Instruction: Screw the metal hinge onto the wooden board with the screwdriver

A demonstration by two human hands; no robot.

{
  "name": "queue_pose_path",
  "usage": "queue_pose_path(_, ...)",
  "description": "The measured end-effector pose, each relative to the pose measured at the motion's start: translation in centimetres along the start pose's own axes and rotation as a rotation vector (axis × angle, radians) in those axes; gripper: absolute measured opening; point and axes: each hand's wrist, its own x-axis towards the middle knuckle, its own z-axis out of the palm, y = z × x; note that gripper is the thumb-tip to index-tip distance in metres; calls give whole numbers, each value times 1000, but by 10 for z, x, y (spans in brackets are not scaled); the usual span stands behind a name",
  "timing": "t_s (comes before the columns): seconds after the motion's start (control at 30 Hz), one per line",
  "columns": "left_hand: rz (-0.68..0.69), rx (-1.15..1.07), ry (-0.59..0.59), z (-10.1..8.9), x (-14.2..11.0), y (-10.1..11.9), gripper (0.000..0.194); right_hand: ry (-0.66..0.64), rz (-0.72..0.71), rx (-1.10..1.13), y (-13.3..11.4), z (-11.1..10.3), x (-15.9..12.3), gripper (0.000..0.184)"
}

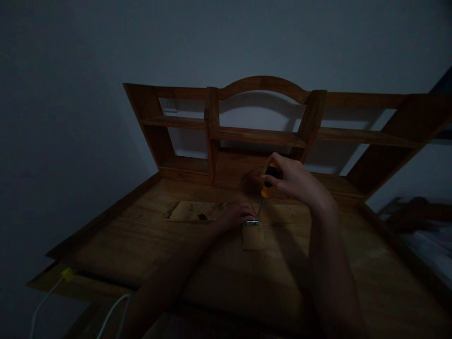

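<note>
My right hand (287,176) is wrapped round the yellow and black handle of a screwdriver (267,190). The screwdriver slants down, and its tip meets a small shiny metal piece (252,222). My left hand (240,213) lies low on the wood with its fingers closed together against that metal piece, steadying it at the far edge of a small tan board (253,239). What the left fingertips grip underneath is partly hidden, and the dim light blurs the detail of the metal.
The wooden desk top (148,235) carries a long tan strip (196,211) with dark marks. Behind it rises a wooden shelf unit (259,136) against the wall (226,42). A white cable (45,301) with a yellow end hangs at the lower left.
</note>
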Motion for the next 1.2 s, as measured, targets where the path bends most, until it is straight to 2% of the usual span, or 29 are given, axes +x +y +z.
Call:
queue_pose_path(0.2, 19, -7, 1, 1, 1, 0, 22, -3, -8, 11, 1, 4, 2, 21)
queue_pose_path(0.6, 36, -22, -3, 2, 3, -3, 24, 9, 94, -72, 6, 11, 8, 25)
queue_pose_path(0.83, 33, -1, 12, 3, 1, -4, 24, 67, 162, -329, -6, 19, 8, 38)
queue_pose_path(1.0, 20, 8, 18, 5, 1, -6, 23, 53, 210, -468, -19, 28, 11, 42)
queue_pose_path(1.1, 30, 23, 31, 6, 0, -8, 24, 35, 205, -430, -19, 30, 12, 42)
queue_pose_path(1.2, 52, 45, 33, 7, 0, -9, 23, -7, 138, -280, -15, 28, 11, 35)
